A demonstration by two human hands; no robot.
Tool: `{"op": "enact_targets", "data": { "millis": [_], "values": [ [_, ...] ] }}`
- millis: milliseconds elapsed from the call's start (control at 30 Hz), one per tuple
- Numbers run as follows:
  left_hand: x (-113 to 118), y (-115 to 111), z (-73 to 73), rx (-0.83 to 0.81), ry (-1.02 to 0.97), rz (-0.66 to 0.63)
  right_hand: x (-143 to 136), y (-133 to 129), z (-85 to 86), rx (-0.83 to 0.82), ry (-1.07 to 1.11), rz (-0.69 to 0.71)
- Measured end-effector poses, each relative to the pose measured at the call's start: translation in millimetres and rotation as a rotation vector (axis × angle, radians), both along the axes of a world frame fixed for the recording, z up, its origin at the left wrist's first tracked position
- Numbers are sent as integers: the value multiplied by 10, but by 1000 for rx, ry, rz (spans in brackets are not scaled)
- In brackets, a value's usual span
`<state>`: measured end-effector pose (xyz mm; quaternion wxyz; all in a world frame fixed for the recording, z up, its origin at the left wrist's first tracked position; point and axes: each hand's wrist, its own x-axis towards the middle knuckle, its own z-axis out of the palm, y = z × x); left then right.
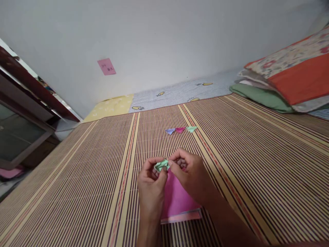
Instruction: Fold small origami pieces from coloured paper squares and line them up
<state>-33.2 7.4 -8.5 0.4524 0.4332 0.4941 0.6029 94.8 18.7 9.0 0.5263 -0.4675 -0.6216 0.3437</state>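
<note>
A small folded green paper (161,166) is pinched between both hands above the striped mat. My left hand (153,178) grips its left and lower part between thumb and fingers. The thumb and index finger of my right hand (189,171) close on its right tip. Beneath the hands lies a stack of coloured paper with a magenta sheet (177,197) on top and a pink edge showing below it. Farther off, a blue folded paper (170,131), a magenta folded paper (180,129) and a light green folded paper (191,129) sit in a row.
The striped mat (102,164) spreads across the surface up to a patterned cloth (174,95) by the wall. Folded bedding (295,75) is piled at the back right. A pink note (106,66) hangs on the wall. A dark-framed cabinet (20,130) stands at the left.
</note>
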Motion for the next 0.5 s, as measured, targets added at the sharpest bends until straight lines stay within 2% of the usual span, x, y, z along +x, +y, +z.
{"op": "enact_targets", "data": {
  "millis": [200, 300, 400, 500],
  "values": [
    [-27, -4, -70, -34, -73, 122, -84, -20, -20, 7, -24, -18],
    [-35, -3, -40, -33, -36, 104, -101, -16, -30, 99, -79, -65],
    [-24, -2, 5, -21, 40, 47, -97, -14, -39, 214, -180, -37],
    [-10, -5, -3, -37, 106, 27, -88, -23, -52, 219, -270, -37]
  ]
}}
